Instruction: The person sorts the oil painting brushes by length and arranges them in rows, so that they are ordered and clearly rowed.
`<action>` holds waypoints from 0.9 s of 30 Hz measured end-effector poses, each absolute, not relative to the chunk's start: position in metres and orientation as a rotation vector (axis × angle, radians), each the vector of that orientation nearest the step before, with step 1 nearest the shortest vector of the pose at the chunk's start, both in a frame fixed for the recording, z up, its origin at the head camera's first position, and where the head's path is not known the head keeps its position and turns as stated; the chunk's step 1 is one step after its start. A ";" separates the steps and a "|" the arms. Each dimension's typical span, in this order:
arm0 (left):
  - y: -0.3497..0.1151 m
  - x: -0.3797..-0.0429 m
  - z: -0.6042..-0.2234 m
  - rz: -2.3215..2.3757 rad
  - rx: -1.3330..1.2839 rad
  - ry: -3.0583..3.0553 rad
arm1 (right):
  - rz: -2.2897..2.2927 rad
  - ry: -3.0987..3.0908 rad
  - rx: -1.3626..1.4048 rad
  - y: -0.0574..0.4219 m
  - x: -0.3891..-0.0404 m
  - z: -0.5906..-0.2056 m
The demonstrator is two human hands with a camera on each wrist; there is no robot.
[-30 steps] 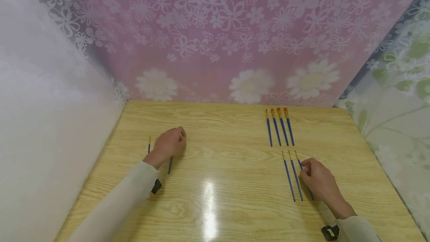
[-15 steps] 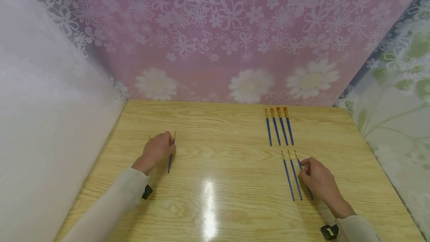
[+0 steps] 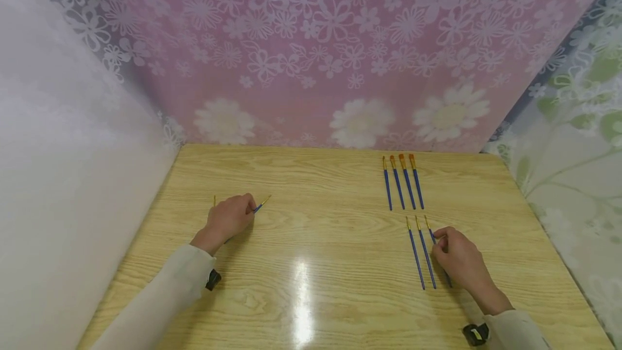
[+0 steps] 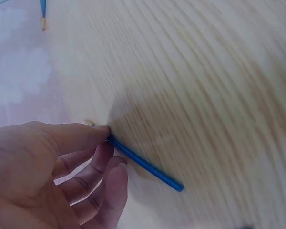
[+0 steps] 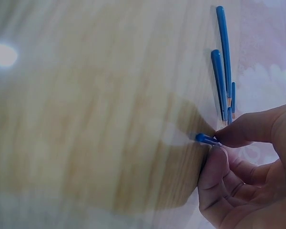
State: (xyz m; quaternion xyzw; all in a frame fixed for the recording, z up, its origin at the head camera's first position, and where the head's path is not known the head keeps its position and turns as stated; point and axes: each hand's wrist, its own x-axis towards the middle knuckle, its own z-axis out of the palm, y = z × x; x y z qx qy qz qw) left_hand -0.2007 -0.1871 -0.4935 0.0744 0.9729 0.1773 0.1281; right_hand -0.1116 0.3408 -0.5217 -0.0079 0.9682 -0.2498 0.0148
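My left hand (image 3: 229, 217) pinches a thin blue paintbrush (image 4: 148, 166) between thumb and fingertips. In the head view that brush's gold ferrule (image 3: 264, 202) points up and to the right past the fingers. Behind the same hand, the tip of another brush (image 3: 214, 200) peeks out; the rest is hidden. On the right, my right hand (image 3: 461, 258) pinches the rightmost brush (image 5: 207, 139) of the near row, its handle partly covered by the hand. Beside it lie two slim blue brushes (image 3: 426, 253) (image 3: 415, 253), tips pointing away from me.
Farther back, several blue brushes with wider orange bristles (image 3: 412, 182) lie side by side on the wood-grain table (image 3: 320, 220). A pink flowered backdrop (image 3: 301, 69) rises at the table's far edge, with pale walls at left (image 3: 73, 150) and right (image 3: 573, 166).
My left hand moved left and took hold of the thin brush, which has since swung so its tip points up and right. The right hand stays in place at its brush.
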 end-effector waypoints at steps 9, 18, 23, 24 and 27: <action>-0.186 -0.201 -0.493 0.460 0.278 2.828 | -0.761 3.020 -0.017 0.341 -0.112 -0.525; -0.185 -0.198 -0.492 0.398 0.287 2.839 | -0.759 3.019 -0.020 0.340 -0.112 -0.524; -0.186 -0.196 -0.488 0.360 0.268 2.829 | -0.774 3.014 -0.027 0.341 -0.113 -0.523; -0.187 -0.196 -0.488 0.353 0.266 2.827 | -0.772 3.013 -0.023 0.341 -0.113 -0.523; -0.187 -0.196 -0.488 0.337 0.275 2.822 | -0.769 3.008 -0.015 0.342 -0.113 -0.524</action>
